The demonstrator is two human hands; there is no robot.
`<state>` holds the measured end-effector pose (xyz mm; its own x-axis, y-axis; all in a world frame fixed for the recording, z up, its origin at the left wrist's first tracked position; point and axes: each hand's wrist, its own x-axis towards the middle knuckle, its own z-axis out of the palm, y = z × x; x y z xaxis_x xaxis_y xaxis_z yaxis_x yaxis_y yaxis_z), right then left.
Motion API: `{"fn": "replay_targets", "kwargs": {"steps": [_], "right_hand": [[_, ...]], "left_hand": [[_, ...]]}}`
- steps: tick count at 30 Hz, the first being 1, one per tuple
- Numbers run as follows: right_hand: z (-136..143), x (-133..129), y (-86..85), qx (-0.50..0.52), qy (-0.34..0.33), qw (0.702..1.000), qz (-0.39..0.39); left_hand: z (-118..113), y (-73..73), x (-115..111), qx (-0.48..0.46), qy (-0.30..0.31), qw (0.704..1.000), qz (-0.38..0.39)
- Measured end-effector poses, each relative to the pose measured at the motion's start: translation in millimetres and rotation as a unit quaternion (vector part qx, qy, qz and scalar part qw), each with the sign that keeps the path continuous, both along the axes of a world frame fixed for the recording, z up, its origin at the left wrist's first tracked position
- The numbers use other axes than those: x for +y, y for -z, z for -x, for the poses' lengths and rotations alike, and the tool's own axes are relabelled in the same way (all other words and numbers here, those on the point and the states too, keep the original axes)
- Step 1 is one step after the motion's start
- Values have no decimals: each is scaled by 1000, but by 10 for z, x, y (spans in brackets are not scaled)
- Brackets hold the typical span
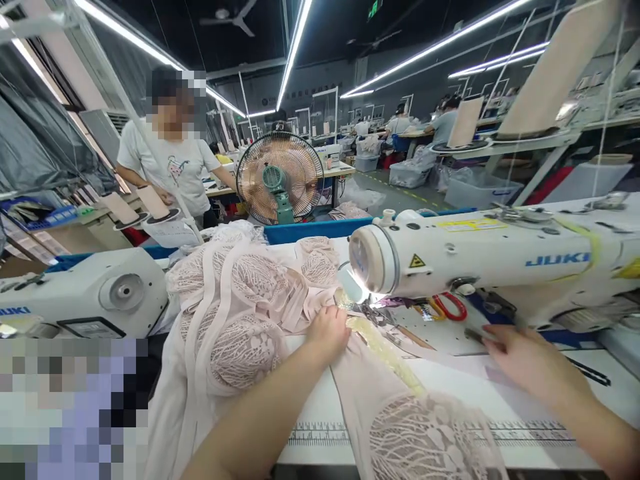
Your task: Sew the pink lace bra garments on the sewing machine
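My left hand (327, 335) is closed on the beige fabric of a lace bra (425, 433), close to the needle area of a white sewing machine (445, 257). A pale yellow strip (385, 353) runs along the bra's edge, and one lace cup hangs toward the table's front. More beige lace bras (245, 347) lie heaped left of my left arm. Out to the right, under the machine's arm, my right hand (525, 360) pinches a small dark tool (474, 335); its kind is hard to make out.
Red-handled scissors (454, 308) and a pointed wooden-coloured tool (415, 337) lie by the machine bed. A ruler strip (320, 433) marks the table's front. Another machine (115, 290) stands left. Beyond are a large fan (280, 177) and a standing person (173, 160).
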<state>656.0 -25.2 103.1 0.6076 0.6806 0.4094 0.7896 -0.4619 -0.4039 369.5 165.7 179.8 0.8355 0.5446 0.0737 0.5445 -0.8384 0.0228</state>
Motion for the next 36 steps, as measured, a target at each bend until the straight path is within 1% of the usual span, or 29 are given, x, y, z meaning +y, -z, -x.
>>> {"fn": "replay_targets", "kwargs": {"steps": [2,5,7,10,13,16,20,25,30,36], "right_hand": [[159,17,-26,-16,-27,999,-13],[472,65,-55,-9,-120,993,-15],[655,109,-68,-1,-170,985,-10],[812,175,-99,8,-193,981,-10],[864,222,-149,17,-196,980,-14],[895,242,-182,25,-214,976,-12],[934,225,-159,24,-238,971,-14],[932,173,-123,20,-242,970,-16],[902,139,-147,41,-245,968,16],[895,119,-150,55,-252,965,41]], "left_hand": [[9,19,12,-2,-2,1000,-11],[-13,15,47,13,13,1000,-10],[-46,-4,88,29,24,999,0],[-92,-41,157,44,31,998,14],[-116,-75,204,50,37,998,20],[-133,-104,223,51,43,998,20],[-181,-129,257,55,54,997,21],[-268,-90,344,68,79,994,33],[-350,-35,394,75,89,992,37],[-422,-53,379,79,101,991,47]]}}
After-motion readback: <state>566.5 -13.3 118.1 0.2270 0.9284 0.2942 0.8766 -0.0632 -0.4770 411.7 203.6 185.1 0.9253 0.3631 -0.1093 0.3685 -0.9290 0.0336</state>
